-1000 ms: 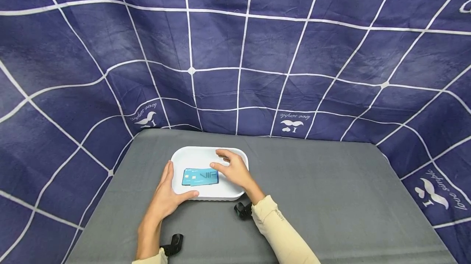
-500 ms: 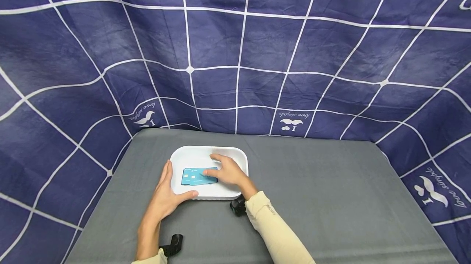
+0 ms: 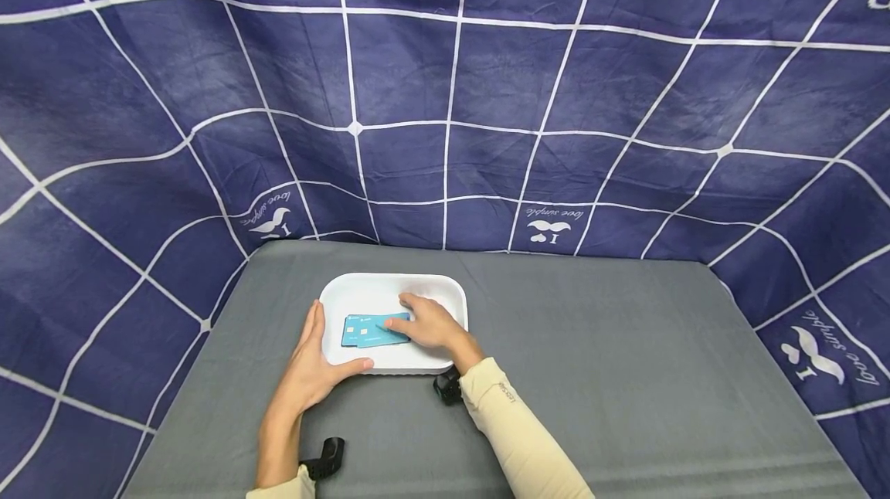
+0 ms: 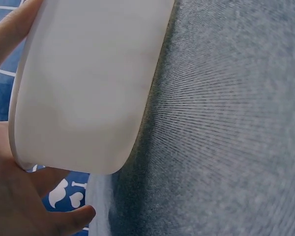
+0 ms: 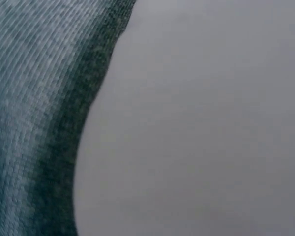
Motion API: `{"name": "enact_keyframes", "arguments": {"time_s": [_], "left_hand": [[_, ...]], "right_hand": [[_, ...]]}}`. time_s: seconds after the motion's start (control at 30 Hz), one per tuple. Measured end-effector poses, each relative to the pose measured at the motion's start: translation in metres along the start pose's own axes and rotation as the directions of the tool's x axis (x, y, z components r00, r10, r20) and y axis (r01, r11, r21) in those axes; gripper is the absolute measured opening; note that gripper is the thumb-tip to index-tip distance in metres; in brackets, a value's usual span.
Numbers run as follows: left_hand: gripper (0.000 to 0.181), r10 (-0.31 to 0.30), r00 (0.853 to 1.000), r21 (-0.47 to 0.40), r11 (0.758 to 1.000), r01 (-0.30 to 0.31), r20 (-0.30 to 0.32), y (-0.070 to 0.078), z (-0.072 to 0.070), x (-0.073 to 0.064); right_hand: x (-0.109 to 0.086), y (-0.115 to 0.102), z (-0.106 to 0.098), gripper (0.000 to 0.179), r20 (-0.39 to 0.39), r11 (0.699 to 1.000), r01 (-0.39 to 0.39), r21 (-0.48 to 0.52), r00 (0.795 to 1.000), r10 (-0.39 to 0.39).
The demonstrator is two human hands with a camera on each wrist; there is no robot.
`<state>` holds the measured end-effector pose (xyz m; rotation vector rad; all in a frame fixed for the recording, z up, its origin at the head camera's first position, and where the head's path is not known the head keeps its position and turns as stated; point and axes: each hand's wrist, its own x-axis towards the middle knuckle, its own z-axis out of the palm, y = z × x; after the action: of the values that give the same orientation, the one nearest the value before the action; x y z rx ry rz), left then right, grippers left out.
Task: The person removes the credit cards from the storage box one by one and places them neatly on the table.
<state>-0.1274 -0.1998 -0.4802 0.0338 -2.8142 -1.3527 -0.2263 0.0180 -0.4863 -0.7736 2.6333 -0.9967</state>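
Observation:
Blue chip cards (image 3: 378,331) lie overlapping in a white tray (image 3: 334,300) in the head view. My left hand (image 3: 306,375) rests round the tray's near left corner, its thumb along the near rim and its straight fingers against the left side. The left wrist view shows the tray's outer wall (image 4: 83,88) with fingers (image 4: 73,220) past its end. My right hand (image 3: 433,324) reaches in over the right part of the tray. Its thumb lies over the cards' right half, while the other fingers spread toward the far side. The right wrist view shows only tray wall (image 5: 196,128) and cloth.
The tray stands on a grey cloth-covered table (image 3: 598,360), left of its middle. Behind and at both sides hangs a blue curtain (image 3: 501,89) with white lines. A black wrist camera (image 3: 447,386) sits close by the tray's near right corner.
My right hand has moved left and down over the cards, with its thumb now across their right half. The left hand and tray keep their places.

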Motion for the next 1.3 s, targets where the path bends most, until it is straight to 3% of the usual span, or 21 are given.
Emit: {"name": "enact_keyframes", "arguments": {"time_s": [0.4, 0.77, 1.1, 1.3], "left_hand": [[0.132, 0.003, 1.0, 0.004, 1.0, -0.003, -0.01, 0.0002, 0.0015, 0.0021], [0.132, -0.018, 1.0, 0.0, 1.0, 0.018, 0.008, 0.0017, 0.0005, 0.002], [0.132, -0.027, 1.0, 0.011, 1.0, 0.026, 0.014, 0.0029, 0.0001, 0.0022], [0.132, -0.027, 1.0, 0.008, 1.0, 0.027, 0.015, 0.002, 0.0001, 0.0023]], "right_hand": [[0.0012, -0.0025, 0.0008, 0.081, 0.083, 0.987, 0.05, -0.154, 0.996, -0.038], [-0.0023, -0.0045, -0.0004, 0.062, 0.087, 0.963, 0.1, -0.251, 0.993, -0.081], [-0.0021, -0.0052, -0.0007, 0.063, 0.066, 0.969, 0.06, -0.24, 0.997, -0.045], [-0.0006, -0.0035, -0.0002, 0.063, 0.033, 0.973, 0.082, -0.216, 0.996, -0.077]]}}
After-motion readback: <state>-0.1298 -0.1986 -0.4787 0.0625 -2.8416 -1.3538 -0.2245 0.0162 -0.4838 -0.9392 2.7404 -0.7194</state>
